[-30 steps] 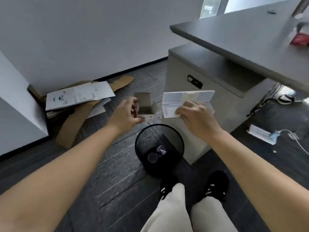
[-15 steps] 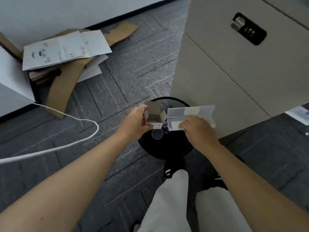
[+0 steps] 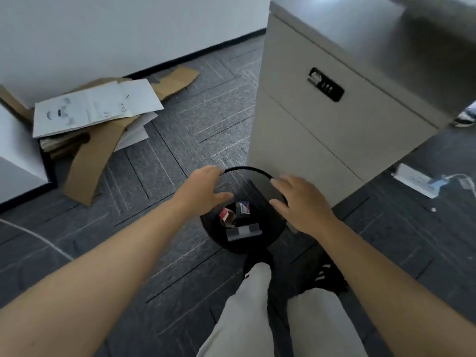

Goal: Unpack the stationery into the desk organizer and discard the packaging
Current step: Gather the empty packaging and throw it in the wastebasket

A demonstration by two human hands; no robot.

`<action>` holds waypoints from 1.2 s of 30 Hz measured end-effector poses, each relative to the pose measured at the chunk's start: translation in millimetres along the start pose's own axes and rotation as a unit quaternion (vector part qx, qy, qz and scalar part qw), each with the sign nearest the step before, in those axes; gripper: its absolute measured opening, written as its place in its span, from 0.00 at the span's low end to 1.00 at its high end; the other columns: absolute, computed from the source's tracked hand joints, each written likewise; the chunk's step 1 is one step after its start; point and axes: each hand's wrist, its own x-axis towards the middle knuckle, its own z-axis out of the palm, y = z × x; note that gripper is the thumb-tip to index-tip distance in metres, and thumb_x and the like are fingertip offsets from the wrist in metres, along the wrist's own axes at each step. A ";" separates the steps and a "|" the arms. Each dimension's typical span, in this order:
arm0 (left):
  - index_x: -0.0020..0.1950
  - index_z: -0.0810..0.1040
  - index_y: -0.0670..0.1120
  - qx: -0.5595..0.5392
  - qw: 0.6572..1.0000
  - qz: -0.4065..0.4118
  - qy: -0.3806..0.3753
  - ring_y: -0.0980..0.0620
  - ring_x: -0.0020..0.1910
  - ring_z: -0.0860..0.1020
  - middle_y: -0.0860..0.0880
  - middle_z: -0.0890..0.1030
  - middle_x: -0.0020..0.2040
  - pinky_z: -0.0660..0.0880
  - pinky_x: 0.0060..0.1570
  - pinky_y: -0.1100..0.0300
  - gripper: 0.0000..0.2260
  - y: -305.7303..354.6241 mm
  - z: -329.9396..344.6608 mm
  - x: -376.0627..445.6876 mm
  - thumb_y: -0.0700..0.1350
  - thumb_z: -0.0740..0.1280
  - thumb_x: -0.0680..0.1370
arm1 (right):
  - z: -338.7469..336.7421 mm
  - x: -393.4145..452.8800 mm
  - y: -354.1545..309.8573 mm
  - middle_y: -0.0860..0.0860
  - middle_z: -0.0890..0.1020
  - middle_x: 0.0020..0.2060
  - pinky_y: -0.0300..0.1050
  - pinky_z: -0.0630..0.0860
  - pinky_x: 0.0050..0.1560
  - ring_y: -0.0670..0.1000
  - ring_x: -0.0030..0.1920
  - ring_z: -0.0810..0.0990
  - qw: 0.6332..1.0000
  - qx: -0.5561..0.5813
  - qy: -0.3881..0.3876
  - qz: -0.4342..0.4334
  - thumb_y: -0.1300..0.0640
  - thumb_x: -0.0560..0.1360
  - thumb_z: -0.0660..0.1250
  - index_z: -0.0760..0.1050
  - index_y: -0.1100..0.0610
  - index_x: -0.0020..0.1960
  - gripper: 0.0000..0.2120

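A black mesh waste bin (image 3: pixel 247 170) stands on the floor in front of my feet. Inside it lie a small cardboard box (image 3: pixel 228 217) with red print, a clear plastic case (image 3: pixel 243 231) and a small printed piece (image 3: pixel 244 207). My left hand (image 3: pixel 203 190) hovers over the bin's left rim with fingers spread and holds nothing. Over the right rim, my right hand (image 3: pixel 298 202) is likewise spread and empty. The desk organizer is not in view.
A grey drawer cabinet (image 3: pixel 322 119) with a combination lock stands right behind the bin. Flattened cardboard and white sheets (image 3: pixel 95 112) lie by the wall at the left. A white power strip (image 3: pixel 417 182) lies on the floor at the right. My legs and black shoes are below the bin.
Both hands let go: the cardboard box and the clear plastic case dropped from my hands into the bin. My hands now hang spread and empty above it.
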 end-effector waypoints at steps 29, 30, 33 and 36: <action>0.69 0.61 0.43 -0.005 0.962 0.264 0.064 0.43 0.67 0.66 0.42 0.67 0.69 0.65 0.62 0.55 0.28 455.7 -63.3 78.3 0.56 0.62 0.74 | -290.5 -178.3 252.0 0.63 0.66 0.67 0.51 0.64 0.64 0.62 0.66 0.65 0.825 0.137 0.351 0.421 0.48 0.74 0.63 0.60 0.64 0.67 0.29; 0.68 0.62 0.43 -0.004 0.965 0.256 0.059 0.43 0.67 0.66 0.41 0.67 0.69 0.65 0.61 0.54 0.28 465.6 -60.4 85.8 0.56 0.62 0.74 | -290.4 -174.8 259.2 0.63 0.65 0.67 0.52 0.64 0.64 0.62 0.67 0.65 0.825 0.137 0.337 0.432 0.47 0.74 0.61 0.60 0.63 0.67 0.29; 0.66 0.64 0.42 -0.008 0.973 0.226 0.054 0.41 0.65 0.68 0.40 0.70 0.66 0.66 0.60 0.52 0.27 490.5 -53.7 104.8 0.59 0.60 0.74 | -291.7 -169.0 274.0 0.63 0.66 0.67 0.51 0.64 0.66 0.62 0.66 0.66 0.833 0.140 0.297 0.445 0.48 0.75 0.59 0.63 0.59 0.67 0.25; 0.64 0.65 0.43 0.004 0.977 0.200 0.071 0.41 0.63 0.69 0.41 0.72 0.64 0.67 0.59 0.51 0.26 505.2 -45.4 116.0 0.60 0.60 0.74 | -289.9 -169.8 280.1 0.61 0.68 0.65 0.51 0.65 0.64 0.61 0.64 0.68 0.843 0.138 0.284 0.436 0.49 0.73 0.64 0.65 0.57 0.65 0.24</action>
